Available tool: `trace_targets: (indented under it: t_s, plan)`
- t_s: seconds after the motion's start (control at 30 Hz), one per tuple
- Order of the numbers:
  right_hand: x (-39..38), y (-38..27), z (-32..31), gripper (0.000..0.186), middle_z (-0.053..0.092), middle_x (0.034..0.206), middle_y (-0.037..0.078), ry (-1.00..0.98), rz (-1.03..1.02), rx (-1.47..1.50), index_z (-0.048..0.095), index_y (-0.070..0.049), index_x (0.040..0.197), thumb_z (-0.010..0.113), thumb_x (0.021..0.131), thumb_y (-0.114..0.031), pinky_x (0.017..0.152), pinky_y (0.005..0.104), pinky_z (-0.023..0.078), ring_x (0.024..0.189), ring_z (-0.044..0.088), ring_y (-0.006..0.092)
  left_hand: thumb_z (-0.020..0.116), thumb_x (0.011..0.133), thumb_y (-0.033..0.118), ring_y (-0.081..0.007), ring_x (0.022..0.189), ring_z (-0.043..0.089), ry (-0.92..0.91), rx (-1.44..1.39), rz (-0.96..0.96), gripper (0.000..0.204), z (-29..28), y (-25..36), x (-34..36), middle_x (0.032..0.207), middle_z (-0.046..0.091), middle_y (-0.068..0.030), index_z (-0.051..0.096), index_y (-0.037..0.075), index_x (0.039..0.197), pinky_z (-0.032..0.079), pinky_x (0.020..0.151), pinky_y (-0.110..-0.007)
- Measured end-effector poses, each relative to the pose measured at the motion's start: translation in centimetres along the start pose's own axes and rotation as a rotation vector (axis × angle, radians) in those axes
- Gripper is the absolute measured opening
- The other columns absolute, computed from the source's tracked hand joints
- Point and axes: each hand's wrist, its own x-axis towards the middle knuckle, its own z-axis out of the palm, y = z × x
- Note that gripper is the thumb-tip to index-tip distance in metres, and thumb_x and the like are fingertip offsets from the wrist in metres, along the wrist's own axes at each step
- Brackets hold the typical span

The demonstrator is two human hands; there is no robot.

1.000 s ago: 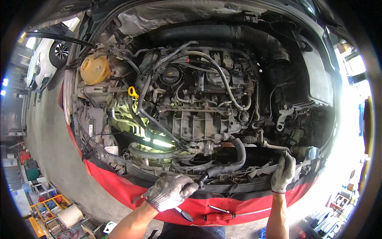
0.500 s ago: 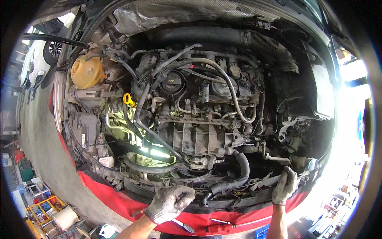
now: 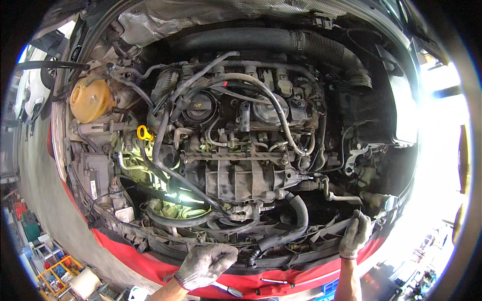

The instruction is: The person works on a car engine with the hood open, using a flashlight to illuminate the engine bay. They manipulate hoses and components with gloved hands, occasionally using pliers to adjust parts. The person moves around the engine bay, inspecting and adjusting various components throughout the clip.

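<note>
Two gloved hands are in view, both yours: your left hand [image 3: 207, 266] and your right hand [image 3: 354, 237], with bare forearms rising from the lower edge. One engine [image 3: 241, 178] fills the open bay in front of you. At its front you have one bent metal pipe [image 3: 344, 198] and one thick hose [image 3: 301, 215]. Farther off, you can count one orange-yellow coolant reservoir [image 3: 90, 101], one yellow dipstick handle [image 3: 144, 132], one black oil filler cap [image 3: 200, 107] and one glowing work lamp [image 3: 191, 199]. One red cover [image 3: 118, 251] drapes the front edge, with one red-handled screwdriver [image 3: 273, 290] lying on it between your forearms.

The pipe is slim, dull greyish-brown and grimy; it drops from the engine's front right, then bends and runs toward the right. Your right hand's fingers are drawn together just below its free end; you cannot tell from this view whether they touch it. The hose is dark grey and curves down and leftward to a black ribbed connector [image 3: 252, 258] near your left hand. Your left fingers are curled in over the front edge, and whether they grip anything cannot be told.
</note>
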Motion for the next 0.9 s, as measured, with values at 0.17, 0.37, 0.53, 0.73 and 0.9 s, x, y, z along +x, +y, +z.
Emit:
trace_targets:
  t_s: [0.17,0.37,0.53,0.73,0.9]
  plan:
    - [0.0,-0.6,0.3,0.018,0.061,0.096,0.009,0.016,0.038,0.055,0.066,0.003,0.108,0.053,0.098,-0.002,0.082,0.0313,0.046,0.088,0.056,0.0196,0.071,0.092,0.012,-0.0158,0.075,0.071,-0.025,-0.141,-0.058,0.016,0.2,-1.4,0.0,0.088,0.075,-0.0092,0.072,0.005,0.107,0.056,0.068,-0.030]
    - [0.5,-0.8,0.2,0.018,0.060,0.096,0.012,-0.002,-0.004,0.045,0.064,0.005,0.108,0.052,0.096,-0.001,0.081,0.0319,0.048,0.087,0.057,0.0219,0.070,0.094,0.016,-0.0138,0.068,0.066,-0.038,-0.020,-0.093,0.016,0.0,-0.7,-0.1,0.088,0.074,-0.0076,0.072,0.006,0.107,0.054,0.063,-0.029]
    - [0.5,-1.3,-0.1,0.020,0.061,0.095,0.012,-0.009,0.022,-0.016,0.066,0.003,0.109,0.053,0.095,-0.003,0.079,0.0331,0.047,0.085,0.058,0.0228,0.069,0.095,0.019,-0.0130,0.066,0.065,-0.019,0.004,-0.065,0.018,0.3,-1.0,0.0,0.088,0.073,-0.0069,0.073,0.007,0.107,0.053,0.061,-0.029]
    - [0.6,-1.6,-0.3,0.019,0.061,0.095,0.013,-0.003,-0.009,0.018,0.065,0.004,0.108,0.053,0.095,-0.001,0.079,0.0334,0.047,0.085,0.058,0.0231,0.066,0.097,0.017,-0.0110,0.067,0.066,-0.025,0.025,-0.076,0.018,0.3,-0.3,0.1,0.086,0.072,-0.0054,0.071,0.005,0.110,0.053,0.062,-0.028]
    - [0.6,-1.3,-0.1,0.021,0.059,0.095,0.012,0.008,-0.031,0.071,0.064,0.005,0.110,0.051,0.095,0.000,0.077,0.0318,0.046,0.084,0.056,0.0215,0.061,0.099,0.010,-0.0087,0.070,0.063,-0.067,-0.164,-0.114,0.016,-0.2,1.4,0.3,0.090,0.070,-0.0041,0.070,0.002,0.109,0.053,0.062,-0.025]
